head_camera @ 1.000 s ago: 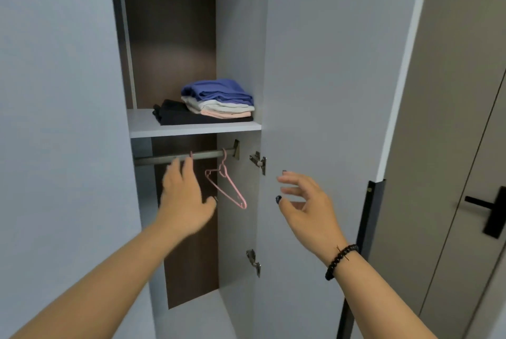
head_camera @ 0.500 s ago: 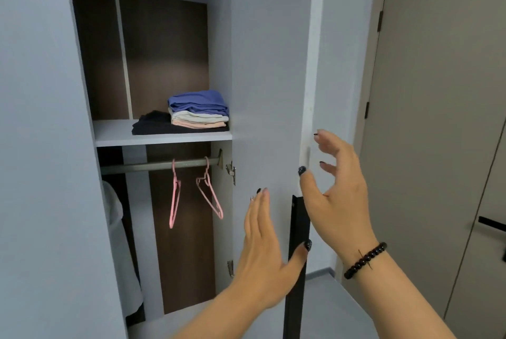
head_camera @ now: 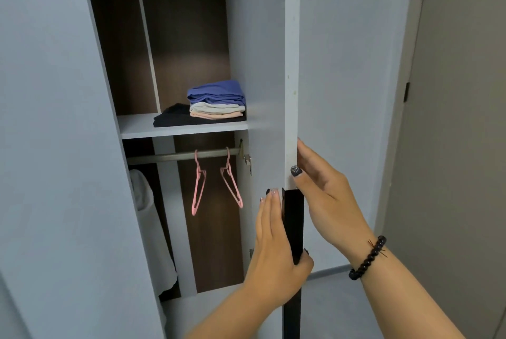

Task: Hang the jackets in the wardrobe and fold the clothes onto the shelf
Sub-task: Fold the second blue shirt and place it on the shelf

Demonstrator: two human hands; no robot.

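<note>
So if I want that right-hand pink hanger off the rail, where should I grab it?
Probably grip the right pink hanger at its neck just under the hook, coming from the open front. It hangs edge-on from the rail, near the wardrobe's right wall, so lift the hook up and off.

Looks like a bedroom in someone's home. There's a built-in wardrobe (head_camera: 262, 64) with folded clothes (head_camera: 216, 100) on its shelf (head_camera: 180, 129), pink hangers (head_camera: 199, 185) on the rail (head_camera: 180, 154), and an interior door (head_camera: 465, 147) beside it.
</note>
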